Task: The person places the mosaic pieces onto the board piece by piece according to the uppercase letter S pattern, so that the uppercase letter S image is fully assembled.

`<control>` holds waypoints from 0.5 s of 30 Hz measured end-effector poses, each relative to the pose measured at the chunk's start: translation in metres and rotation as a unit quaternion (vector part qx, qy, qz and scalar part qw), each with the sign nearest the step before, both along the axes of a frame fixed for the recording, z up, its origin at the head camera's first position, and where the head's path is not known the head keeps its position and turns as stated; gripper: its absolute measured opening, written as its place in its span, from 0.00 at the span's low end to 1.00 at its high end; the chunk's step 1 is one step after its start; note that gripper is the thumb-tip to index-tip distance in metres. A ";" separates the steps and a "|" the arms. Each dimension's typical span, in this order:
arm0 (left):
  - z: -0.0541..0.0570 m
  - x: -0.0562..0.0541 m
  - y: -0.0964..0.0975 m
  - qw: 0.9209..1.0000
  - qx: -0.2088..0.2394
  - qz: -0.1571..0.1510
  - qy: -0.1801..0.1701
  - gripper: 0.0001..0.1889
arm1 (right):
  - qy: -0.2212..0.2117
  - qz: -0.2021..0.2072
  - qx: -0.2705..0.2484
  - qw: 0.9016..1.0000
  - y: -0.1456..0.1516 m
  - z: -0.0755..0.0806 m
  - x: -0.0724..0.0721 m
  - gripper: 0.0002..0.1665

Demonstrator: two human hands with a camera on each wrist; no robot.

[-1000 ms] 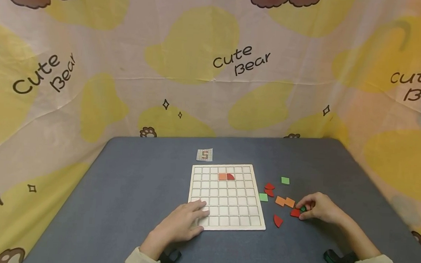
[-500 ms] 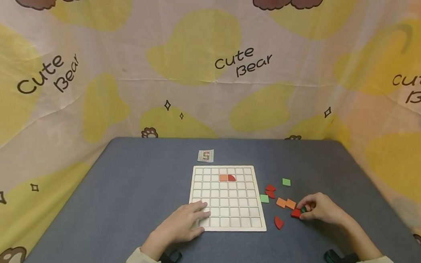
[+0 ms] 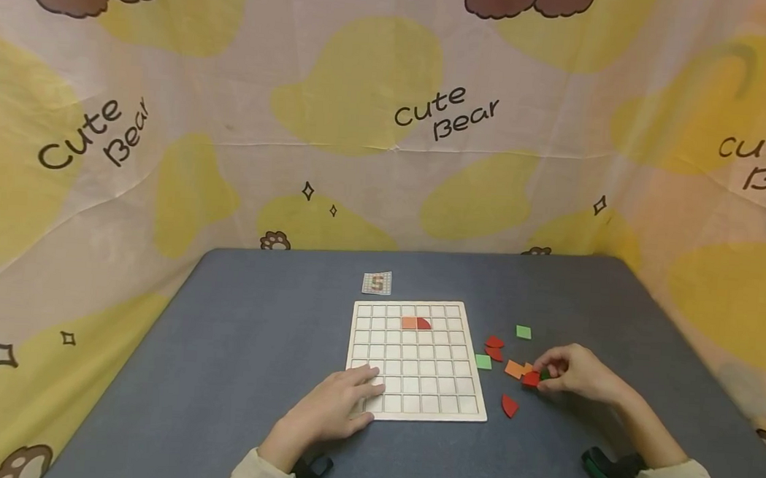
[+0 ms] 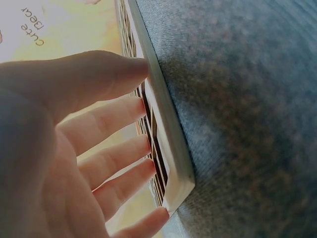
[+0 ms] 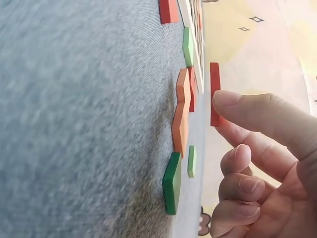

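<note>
My left hand rests with spread fingers on the lower left corner of the white grid board. In the left wrist view its thumb touches the board's edge. An orange square tile and a red quarter-round tile lie side by side in the board's upper rows. Right of the board, my right hand pinches a red tile between thumb and index finger, raised above the table. Below it lies a dark green tile, partly hidden by the fingers in the head view.
Two orange tiles, light green tiles and several red pieces lie between board and right hand. One light green tile is against the board's right edge. A small pattern card lies behind the board.
The right hand has lifted the red tile and shifted slightly up and left, now covering part of an orange tile. The left hand stays on the board.
</note>
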State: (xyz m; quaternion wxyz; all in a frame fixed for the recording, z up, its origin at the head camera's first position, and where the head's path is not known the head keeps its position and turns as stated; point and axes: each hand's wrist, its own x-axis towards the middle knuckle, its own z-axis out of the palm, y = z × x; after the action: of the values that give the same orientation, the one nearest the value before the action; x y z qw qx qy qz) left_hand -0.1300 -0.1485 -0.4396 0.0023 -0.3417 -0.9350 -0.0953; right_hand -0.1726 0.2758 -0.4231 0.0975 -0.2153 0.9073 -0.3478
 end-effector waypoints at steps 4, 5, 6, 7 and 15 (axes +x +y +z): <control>0.001 0.000 0.000 1.000 -0.003 0.003 -0.005 0.22 | 0.006 0.004 -0.002 1.000 -0.005 0.003 -0.001 0.13; 0.001 0.000 0.000 1.000 -0.003 0.004 -0.006 0.22 | 0.008 0.005 -0.003 1.000 -0.006 0.003 -0.002 0.13; 0.001 0.000 0.001 1.000 -0.005 0.005 -0.006 0.22 | 0.010 0.005 -0.005 1.000 -0.007 0.004 -0.002 0.13; 0.002 0.000 0.001 1.000 -0.005 0.005 -0.008 0.22 | 0.013 0.006 -0.006 1.000 -0.008 0.004 -0.003 0.12; 0.001 -0.001 0.002 1.000 -0.008 0.009 -0.014 0.22 | 0.011 0.005 -0.011 1.000 -0.018 0.006 -0.007 0.14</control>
State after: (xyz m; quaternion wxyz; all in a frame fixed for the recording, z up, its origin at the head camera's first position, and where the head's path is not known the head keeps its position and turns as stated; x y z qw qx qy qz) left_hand -0.1309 -0.1468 -0.4387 -0.0128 -0.3317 -0.9387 -0.0929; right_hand -0.1793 0.2580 -0.4166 0.0869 -0.2249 0.9034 -0.3546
